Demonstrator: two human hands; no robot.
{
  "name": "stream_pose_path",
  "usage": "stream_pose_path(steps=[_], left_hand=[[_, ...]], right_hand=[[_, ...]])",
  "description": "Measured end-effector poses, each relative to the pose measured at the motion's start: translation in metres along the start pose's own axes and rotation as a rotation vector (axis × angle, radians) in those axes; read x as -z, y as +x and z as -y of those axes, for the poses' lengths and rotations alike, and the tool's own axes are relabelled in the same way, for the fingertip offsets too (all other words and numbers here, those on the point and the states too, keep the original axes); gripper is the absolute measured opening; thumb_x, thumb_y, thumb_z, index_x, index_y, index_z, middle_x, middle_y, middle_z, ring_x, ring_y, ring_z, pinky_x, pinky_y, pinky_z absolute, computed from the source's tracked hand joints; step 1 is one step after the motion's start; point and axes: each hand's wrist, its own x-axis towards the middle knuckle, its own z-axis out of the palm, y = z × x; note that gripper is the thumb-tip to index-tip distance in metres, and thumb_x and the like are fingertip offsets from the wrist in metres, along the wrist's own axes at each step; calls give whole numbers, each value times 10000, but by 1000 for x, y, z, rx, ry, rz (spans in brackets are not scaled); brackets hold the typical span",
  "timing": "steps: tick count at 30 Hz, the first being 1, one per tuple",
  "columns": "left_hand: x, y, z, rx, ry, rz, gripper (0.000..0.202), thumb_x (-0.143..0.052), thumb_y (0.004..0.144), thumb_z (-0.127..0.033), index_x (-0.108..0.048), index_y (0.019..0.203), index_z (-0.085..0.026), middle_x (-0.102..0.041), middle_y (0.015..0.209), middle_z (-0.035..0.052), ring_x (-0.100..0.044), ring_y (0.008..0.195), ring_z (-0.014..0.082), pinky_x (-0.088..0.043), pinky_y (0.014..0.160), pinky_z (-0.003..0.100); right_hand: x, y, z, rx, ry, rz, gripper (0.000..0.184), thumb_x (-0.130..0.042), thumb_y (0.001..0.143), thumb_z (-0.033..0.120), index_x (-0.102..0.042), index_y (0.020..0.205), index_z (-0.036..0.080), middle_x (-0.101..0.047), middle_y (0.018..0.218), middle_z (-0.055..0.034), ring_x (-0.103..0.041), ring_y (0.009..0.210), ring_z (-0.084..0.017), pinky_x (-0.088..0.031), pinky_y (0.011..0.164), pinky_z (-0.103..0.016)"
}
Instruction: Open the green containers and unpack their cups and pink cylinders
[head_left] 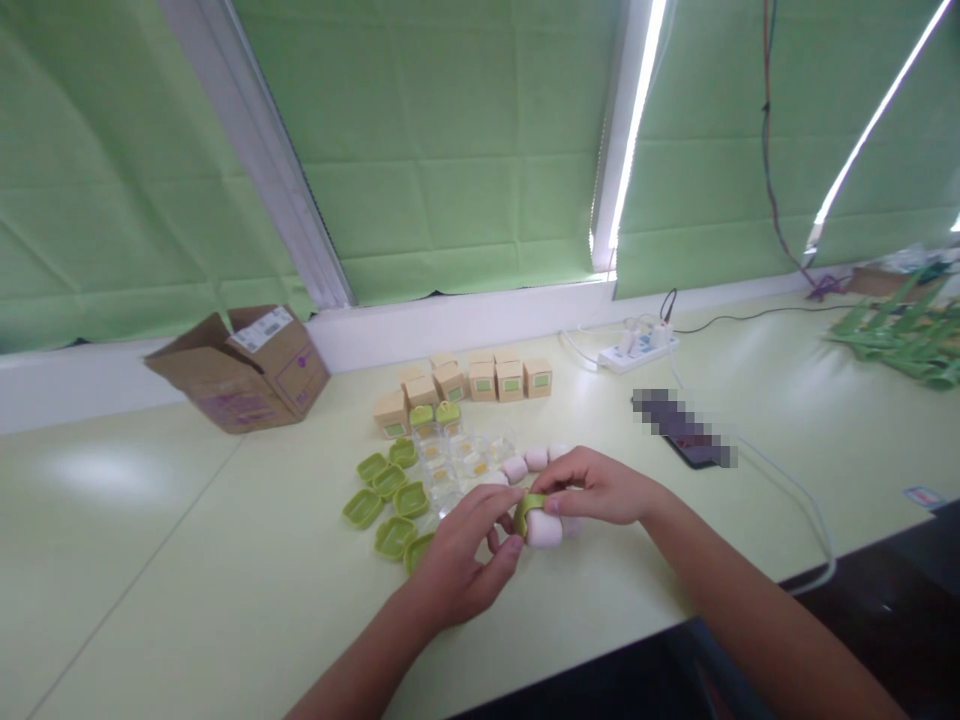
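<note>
My left hand (pixel 469 555) curls its fingers against the left side of a green plastic cap (pixel 522 510). From the other side, my right hand (pixel 592 487) pinches the same cap between thumb and fingers. A pale pink-white cylinder (pixel 544 529) sits right against the cap; whether it is inside it I cannot tell. More pale cylinders (pixel 514 468) stand in a row behind my hands. Clear plastic cups (pixel 472 458) with small yellow spots are grouped behind my left hand. Several loose green caps (pixel 389 482) lie to the left, hollow side up.
Small tan boxes (pixel 482 380) with green labels line the back, near two green-capped pieces (pixel 448 413). An open cardboard carton (pixel 251 370) stands at the back left. To the right are a phone (pixel 686 435), a white cable (pixel 802 490) and a power strip (pixel 637 350).
</note>
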Motion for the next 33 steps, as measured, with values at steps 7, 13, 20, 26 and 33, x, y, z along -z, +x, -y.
stream_pose_path(steps=[7,13,20,26,33], left_hand=[[2,1,2,68,-43,5,440,-524,839,-152,-479,1269,-233,-582,1118,80,-594,843,138,-528,727,257],[5,6,-3,180,-159,46,389,-544,811,-154,-570,1198,-190,-653,1000,68,-624,710,106,-529,631,201],[5,11,-9,306,-192,18,388,-536,747,-130,-631,1123,-116,-693,785,49,-610,581,104,-519,576,204],[5,12,-6,450,-209,-16,389,-530,760,-194,-630,1117,-77,-677,651,38,-615,530,127,-503,529,222],[8,16,-7,543,-202,-50,392,-549,764,-232,-639,1119,-93,-678,631,21,-605,495,119,-476,496,207]], right_hand=[[-8,3,-6,-81,204,9,351,-551,871,429,-638,1011,118,-565,697,-6,-507,575,-85,-429,543,-206],[-15,6,-14,-65,336,-78,301,-595,849,407,-510,1021,175,-573,689,24,-539,534,-86,-453,508,-207],[-17,7,-14,-48,228,-84,288,-558,868,435,-561,955,161,-586,698,14,-557,572,-89,-454,537,-208],[-15,7,-8,155,-123,-236,393,-659,781,444,-602,1061,175,-599,867,-28,-555,676,-108,-460,602,-234],[-25,11,-8,401,-445,-349,680,-761,635,509,-551,1197,189,-587,1009,-92,-573,844,-178,-495,753,-312]])
